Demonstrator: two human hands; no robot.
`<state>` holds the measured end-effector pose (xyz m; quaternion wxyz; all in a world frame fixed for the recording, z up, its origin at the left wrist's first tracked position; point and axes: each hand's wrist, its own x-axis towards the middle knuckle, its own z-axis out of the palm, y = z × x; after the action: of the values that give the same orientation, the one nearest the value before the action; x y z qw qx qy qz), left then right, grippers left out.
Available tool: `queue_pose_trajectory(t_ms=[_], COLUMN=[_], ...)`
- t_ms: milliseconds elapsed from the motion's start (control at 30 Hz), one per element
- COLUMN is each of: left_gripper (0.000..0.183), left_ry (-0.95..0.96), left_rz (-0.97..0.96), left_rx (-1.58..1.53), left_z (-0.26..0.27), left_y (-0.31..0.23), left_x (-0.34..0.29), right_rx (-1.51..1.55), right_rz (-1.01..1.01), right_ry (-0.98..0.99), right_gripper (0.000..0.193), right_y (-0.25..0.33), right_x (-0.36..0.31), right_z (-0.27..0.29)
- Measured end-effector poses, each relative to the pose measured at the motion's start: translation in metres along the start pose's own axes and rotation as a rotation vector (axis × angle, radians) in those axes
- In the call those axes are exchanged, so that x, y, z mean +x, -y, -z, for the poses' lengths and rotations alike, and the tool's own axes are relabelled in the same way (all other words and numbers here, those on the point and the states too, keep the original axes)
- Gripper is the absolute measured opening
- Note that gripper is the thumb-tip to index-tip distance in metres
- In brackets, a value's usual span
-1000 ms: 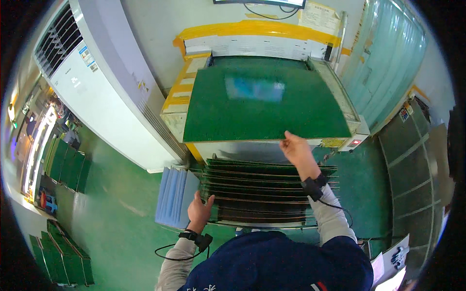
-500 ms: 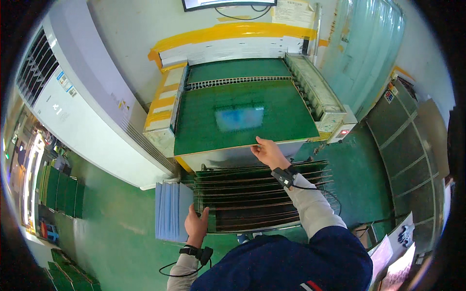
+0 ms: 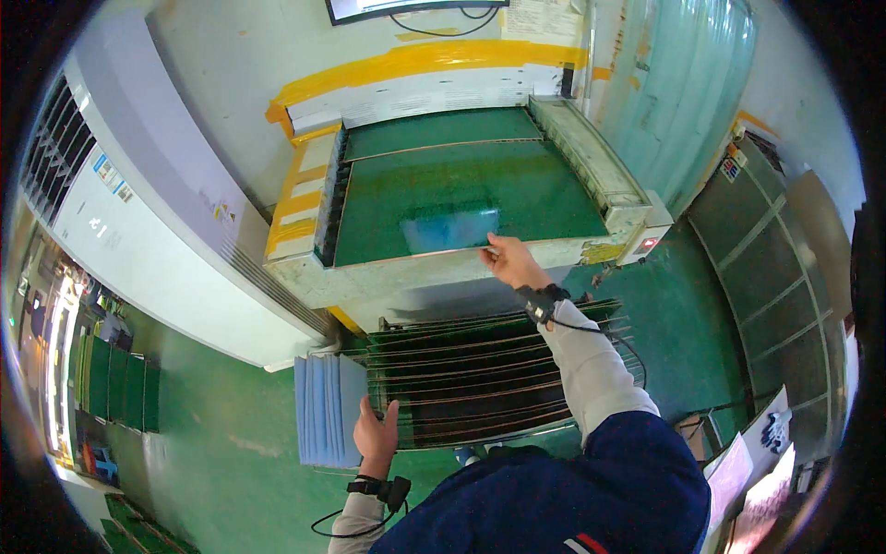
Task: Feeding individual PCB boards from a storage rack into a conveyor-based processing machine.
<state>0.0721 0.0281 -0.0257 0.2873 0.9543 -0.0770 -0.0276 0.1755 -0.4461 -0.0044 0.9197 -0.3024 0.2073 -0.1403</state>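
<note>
A large glossy green panel (image 3: 461,198) lies flat on the roller conveyor machine (image 3: 600,157), its far edge up against a second green panel (image 3: 443,135). At the middle of the nearer panel's front edge is my right hand (image 3: 517,264), fingers closed on that edge. Below the machine stands a rack (image 3: 489,434) holding several green panels (image 3: 471,374) on edge. My left hand (image 3: 377,436) hovers over the rack's left end, thumb and fingers apart, with nothing in it. Just left of it are upright light-blue sheets (image 3: 328,411).
A tall white air conditioner (image 3: 175,212) stands left of the machine. To the right, a grey framed panel (image 3: 761,258) leans by the wall. More green panels (image 3: 115,379) stand on the floor at the far left. A screen (image 3: 415,7) hangs above.
The nearer green panel has slid away from me, closing the gap where rollers showed before the far panel. My right hand has followed its edge; my left hand stays almost still.
</note>
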Motion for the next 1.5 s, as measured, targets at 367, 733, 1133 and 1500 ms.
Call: queue_pose_trajectory(t_ms=[367, 733, 1133, 1500], left_gripper=[0.066, 0.068, 0.076, 0.076], left_ry=[-0.016, -0.003, 0.046, -0.135], left_rz=[-0.055, 0.006, 0.054, -0.307], left_rx=[-0.008, -0.035, 0.044, 0.37], left_z=[0.001, -0.008, -0.001, -0.034], left_y=[0.002, 0.006, -0.017, -0.046], left_x=[-0.001, 0.0, 0.001, -0.016], right_rx=[0.007, -0.008, -0.043, -0.571], right_rz=[-0.094, -0.061, -0.322, -0.089], right_ry=[-0.048, 0.049, 0.069, 0.291], right_gripper=[0.028, 0.025, 0.041, 0.028], right_y=[-0.024, -0.022, -0.012, 0.135], right_x=[-0.044, -0.031, -0.032, -0.102], right_z=[-0.004, 0.003, 0.004, 0.151])
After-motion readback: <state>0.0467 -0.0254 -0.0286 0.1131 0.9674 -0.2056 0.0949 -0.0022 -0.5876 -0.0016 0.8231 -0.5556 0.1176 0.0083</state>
